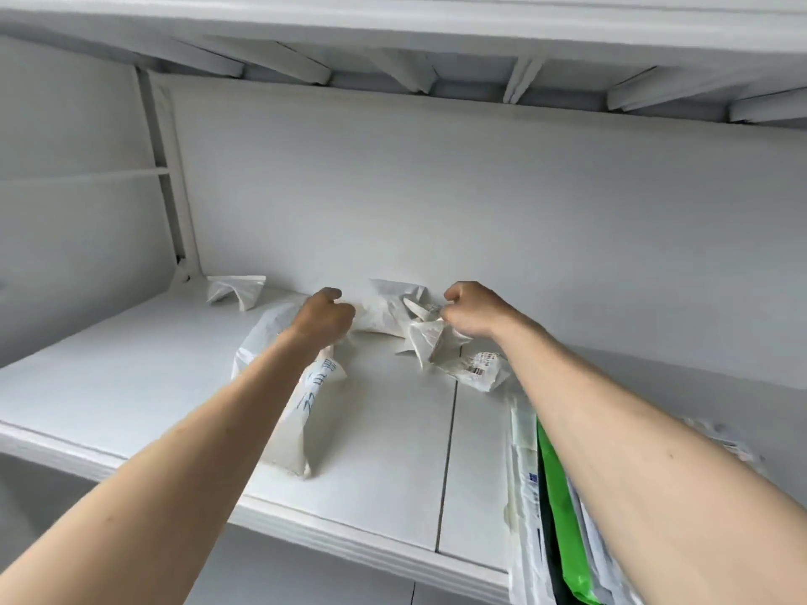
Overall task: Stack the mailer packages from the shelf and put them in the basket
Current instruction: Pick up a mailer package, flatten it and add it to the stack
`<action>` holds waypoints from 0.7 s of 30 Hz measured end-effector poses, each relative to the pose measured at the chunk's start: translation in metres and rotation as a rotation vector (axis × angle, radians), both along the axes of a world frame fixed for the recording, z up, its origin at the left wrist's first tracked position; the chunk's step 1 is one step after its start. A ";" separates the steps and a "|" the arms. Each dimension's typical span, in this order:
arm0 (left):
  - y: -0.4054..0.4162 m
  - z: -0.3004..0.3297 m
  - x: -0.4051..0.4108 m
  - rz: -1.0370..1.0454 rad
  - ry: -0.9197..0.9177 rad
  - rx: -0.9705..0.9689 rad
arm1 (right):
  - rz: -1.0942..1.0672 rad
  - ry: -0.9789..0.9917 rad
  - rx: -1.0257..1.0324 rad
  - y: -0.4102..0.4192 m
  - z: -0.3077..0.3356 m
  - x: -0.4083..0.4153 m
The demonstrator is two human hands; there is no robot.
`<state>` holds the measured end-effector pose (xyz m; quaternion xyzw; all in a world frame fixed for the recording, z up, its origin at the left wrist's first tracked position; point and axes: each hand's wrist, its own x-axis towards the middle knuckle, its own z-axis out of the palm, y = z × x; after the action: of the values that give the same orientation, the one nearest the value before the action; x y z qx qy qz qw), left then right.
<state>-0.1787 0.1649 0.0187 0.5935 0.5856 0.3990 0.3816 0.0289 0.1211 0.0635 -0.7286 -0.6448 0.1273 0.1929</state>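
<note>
Long mailer (297,386) lengthwise front-to-back, seemingly flat

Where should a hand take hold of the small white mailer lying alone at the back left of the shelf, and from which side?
Probably by the raised fold of the small white mailer. It lies crumpled, with a ridge standing up off the shelf, so fingers can pinch it from above. Come from the front, since the back wall is just behind it.
</note>
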 end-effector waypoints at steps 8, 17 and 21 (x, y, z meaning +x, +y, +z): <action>0.069 -0.044 -0.086 0.132 0.254 0.072 | 0.156 -0.435 -0.086 0.083 -0.062 -0.053; 0.153 -0.073 -0.119 0.183 0.306 0.042 | 0.166 -0.620 -0.026 0.153 -0.100 -0.074; 0.197 -0.089 -0.126 0.183 0.206 -0.009 | 0.118 -0.716 0.012 0.184 -0.113 -0.065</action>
<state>-0.3045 0.3619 -0.0706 0.5737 0.6752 0.3667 0.2839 -0.0359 0.3055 -0.0496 -0.6875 -0.7130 -0.1289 -0.0485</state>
